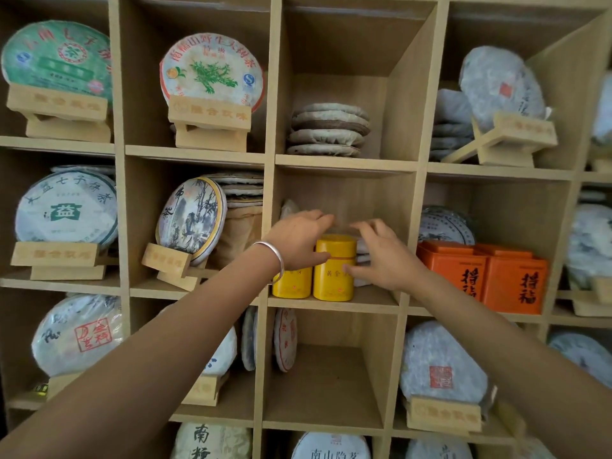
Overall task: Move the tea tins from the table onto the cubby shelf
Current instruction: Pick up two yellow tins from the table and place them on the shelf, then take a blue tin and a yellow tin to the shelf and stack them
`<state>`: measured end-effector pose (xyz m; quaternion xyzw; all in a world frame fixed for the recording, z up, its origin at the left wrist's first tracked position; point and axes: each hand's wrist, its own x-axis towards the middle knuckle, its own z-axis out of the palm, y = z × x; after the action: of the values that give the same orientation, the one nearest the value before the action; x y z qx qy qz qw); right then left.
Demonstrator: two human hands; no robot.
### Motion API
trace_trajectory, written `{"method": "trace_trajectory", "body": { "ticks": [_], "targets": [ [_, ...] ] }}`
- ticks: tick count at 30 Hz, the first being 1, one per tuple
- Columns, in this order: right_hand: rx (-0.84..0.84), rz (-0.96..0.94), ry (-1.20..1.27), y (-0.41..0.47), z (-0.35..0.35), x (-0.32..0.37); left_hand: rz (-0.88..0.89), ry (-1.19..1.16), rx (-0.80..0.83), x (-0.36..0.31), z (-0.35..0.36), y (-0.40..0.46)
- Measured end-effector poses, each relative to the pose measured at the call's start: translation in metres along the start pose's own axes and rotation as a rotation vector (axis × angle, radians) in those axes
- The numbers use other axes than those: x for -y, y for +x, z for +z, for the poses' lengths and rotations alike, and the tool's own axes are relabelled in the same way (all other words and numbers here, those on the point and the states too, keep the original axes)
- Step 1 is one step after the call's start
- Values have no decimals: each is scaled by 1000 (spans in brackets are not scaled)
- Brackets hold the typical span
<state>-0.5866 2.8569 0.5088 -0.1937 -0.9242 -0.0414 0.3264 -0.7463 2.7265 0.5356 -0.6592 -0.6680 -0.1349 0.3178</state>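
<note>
- Both hands are up inside the middle cubby of the wooden cubby shelf (344, 162), one on either side of a yellow tea tin (333, 267).
- That tin stands upright at the front edge of the cubby floor, its lid on, with dark characters down its front.
- The left hand (296, 240) wears a silver bracelet (275, 256); its thumb touches the tin's left side just under the lid, and its fingers reach over the top, loosely bent.
- The right hand (381, 256) presses its thumb on the tin's right side at mid-height, fingers arched above the lid. Whether those fingers touch the lid cannot be told.
- A second yellow tin (291, 282) stands just left of the first, touching or nearly so, partly hidden behind the left wrist.
- Behind the right hand, a stack of wrapped tea cakes (362, 260) peeks out at the back of the same cubby.
- In the next cubby to the right sit two orange tins (510, 279) with black characters.
- Round paper-wrapped tea cakes on wooden stands (205, 115) fill the surrounding cubbies.
</note>
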Motion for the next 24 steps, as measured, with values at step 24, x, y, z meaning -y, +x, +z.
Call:
{"method": "trace_trajectory", "body": {
  "ticks": [24],
  "targets": [
    [103, 1322, -754, -491, -306, 63, 951, -584, 130, -466, -31, -17]
  ]
}}
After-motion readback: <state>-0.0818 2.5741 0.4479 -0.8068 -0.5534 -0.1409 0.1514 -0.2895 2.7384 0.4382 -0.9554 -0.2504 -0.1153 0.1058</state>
